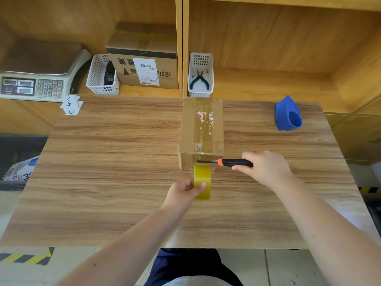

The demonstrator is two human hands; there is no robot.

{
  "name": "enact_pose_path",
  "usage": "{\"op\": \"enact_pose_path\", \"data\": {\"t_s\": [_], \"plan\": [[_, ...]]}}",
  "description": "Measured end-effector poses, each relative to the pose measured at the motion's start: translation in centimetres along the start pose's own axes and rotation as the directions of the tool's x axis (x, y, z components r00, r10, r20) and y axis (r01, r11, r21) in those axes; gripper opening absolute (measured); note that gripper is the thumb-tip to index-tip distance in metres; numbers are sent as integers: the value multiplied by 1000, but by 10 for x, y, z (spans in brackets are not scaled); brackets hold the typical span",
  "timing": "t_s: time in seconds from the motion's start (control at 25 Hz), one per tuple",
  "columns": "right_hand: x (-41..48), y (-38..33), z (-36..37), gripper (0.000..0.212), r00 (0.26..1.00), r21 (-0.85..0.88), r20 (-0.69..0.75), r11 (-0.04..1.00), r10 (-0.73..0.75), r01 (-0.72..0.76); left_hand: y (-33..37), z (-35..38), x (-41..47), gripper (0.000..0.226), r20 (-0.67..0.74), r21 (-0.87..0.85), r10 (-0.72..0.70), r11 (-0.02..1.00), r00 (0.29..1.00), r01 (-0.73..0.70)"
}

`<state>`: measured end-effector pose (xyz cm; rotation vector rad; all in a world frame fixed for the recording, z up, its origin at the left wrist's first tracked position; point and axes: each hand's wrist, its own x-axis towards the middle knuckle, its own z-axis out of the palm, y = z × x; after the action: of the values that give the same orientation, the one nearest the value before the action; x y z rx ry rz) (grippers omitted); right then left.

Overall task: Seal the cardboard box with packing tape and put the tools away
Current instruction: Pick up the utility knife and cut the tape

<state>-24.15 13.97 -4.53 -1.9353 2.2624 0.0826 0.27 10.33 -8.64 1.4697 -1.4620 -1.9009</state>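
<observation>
A small cardboard box (201, 129) stands on the wooden table (103, 162), clear tape running along its top and down the near face. My left hand (183, 191) grips a yellow roll of packing tape (202, 180) just below the box's near face. My right hand (266, 167) holds an orange and black utility knife (231, 162), its blade extended leftward against the tape at the box's front.
A blue tape dispenser (288, 114) lies at the table's far right. Behind the box, a white basket (200, 75) holds green pliers. A second white basket (102, 76), a larger labelled carton (144, 58) and a weighing scale (35, 79) occupy the left shelf.
</observation>
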Motion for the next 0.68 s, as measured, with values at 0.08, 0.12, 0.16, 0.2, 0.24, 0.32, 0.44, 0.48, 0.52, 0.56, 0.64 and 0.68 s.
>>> {"op": "enact_pose_path", "data": {"t_s": [0.08,0.12,0.16,0.2,0.24,0.32,0.44,0.48,0.52,0.56,0.64,0.68], "plan": [[2,-6,4,45,999,-22,11,999,-33,33,-1,1,0,15,-10,7,0,1000,1000,0],[5,-9,6,45,999,-23,14,999,-42,43,-1,1,1,14,-14,11,-4,1000,1000,5],[6,-11,7,44,999,-19,17,999,-44,44,-2,0,2,13,-16,9,-10,1000,1000,10],[6,-10,7,44,999,-16,21,999,-39,39,-3,0,2,12,-17,5,-16,1000,1000,16],[6,-7,7,45,999,-17,26,999,-30,31,-4,-1,2,10,-15,1,-23,1000,1000,23],[1,0,6,47,1000,-26,26,1000,-17,17,-7,-1,2,12,-8,4,-34,999,999,34],[0,1,9,46,999,-53,37,998,-13,14,-11,-1,4,17,-12,-2,-45,999,999,45],[2,-2,12,44,998,-73,58,997,-19,23,-12,0,5,16,-17,-4,-45,999,999,45],[3,-5,15,43,996,-82,84,996,-18,25,-13,-1,5,16,-19,-2,-44,999,999,44],[3,-6,18,42,994,-72,105,997,1,6,-15,-1,5,16,-19,7,-42,999,999,42],[0,-3,23,41,989,19,128,997,77,-80,-20,-4,6,16,-25,36,-40,999,999,41],[-3,-1,27,38,985,94,138,988,107,-121,-22,-5,7,17,-27,61,-43,997,999,45]]}}
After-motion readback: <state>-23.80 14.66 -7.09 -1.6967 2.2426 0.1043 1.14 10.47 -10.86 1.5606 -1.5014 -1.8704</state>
